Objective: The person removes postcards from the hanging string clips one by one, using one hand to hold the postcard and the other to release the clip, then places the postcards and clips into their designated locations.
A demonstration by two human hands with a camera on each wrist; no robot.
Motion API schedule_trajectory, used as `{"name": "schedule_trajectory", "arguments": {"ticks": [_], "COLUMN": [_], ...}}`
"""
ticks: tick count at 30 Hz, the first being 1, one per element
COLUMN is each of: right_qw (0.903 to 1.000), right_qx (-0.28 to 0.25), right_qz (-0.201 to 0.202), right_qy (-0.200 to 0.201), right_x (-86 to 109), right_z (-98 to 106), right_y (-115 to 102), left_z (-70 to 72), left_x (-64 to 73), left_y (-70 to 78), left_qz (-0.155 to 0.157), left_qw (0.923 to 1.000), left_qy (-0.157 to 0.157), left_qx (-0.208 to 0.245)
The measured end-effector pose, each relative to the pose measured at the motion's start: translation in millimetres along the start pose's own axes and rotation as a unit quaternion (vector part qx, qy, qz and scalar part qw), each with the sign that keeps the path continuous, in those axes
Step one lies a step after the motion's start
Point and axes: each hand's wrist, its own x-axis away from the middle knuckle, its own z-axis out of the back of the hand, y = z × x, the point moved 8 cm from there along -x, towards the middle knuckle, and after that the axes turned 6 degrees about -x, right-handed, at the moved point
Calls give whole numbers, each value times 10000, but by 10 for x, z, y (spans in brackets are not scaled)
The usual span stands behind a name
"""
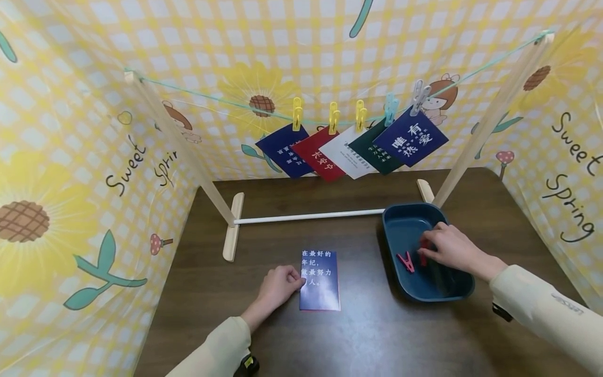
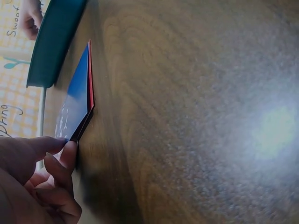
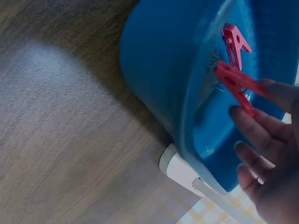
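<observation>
My left hand [image 1: 279,285] pinches the left edge of a blue card [image 1: 320,293] with white Chinese writing. In the left wrist view the thumb lies on top of the card [image 2: 78,98], fingers beneath, and a red layer shows along its edge. Inside the blue plastic basin [image 1: 392,230], my right hand [image 1: 449,248] holds a red clothespin [image 3: 236,83] by its handle ends, between thumb and fingers. A second red clothespin [image 1: 405,262] lies on the basin floor beside it.
A green cord [image 1: 198,94] runs between two wooden posts [image 1: 183,152]. Several cards hang from it by yellow, blue and clear clothespins [image 1: 333,118]. A white bar [image 1: 311,215] joins the posts' feet low behind the blue card. Patterned cloth [image 1: 264,31] surrounds the table.
</observation>
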Motion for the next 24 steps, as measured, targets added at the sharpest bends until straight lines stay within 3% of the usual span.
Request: {"name": "schedule_trajectory", "arguments": {"ticks": [9,15,24], "right_qw": [9955,9852,9771], "right_qx": [-312,-723,-872], "right_qz": [-802,-1263,-1525], "right_qy": [-404,-910,-1203], "right_x": [-60,-124,-179], "right_z": [-63,-126,-250], "right_y": [127,159,142], "left_z": [-9,-10,-104], "left_x": [-46,-37,36], "left_y": [15,51,64], "left_qz": [-117,-90,-106], "left_qw": [9997,9997,9986], "left_qy": [-144,-234,-397], "left_qx": [-184,-82,342]}}
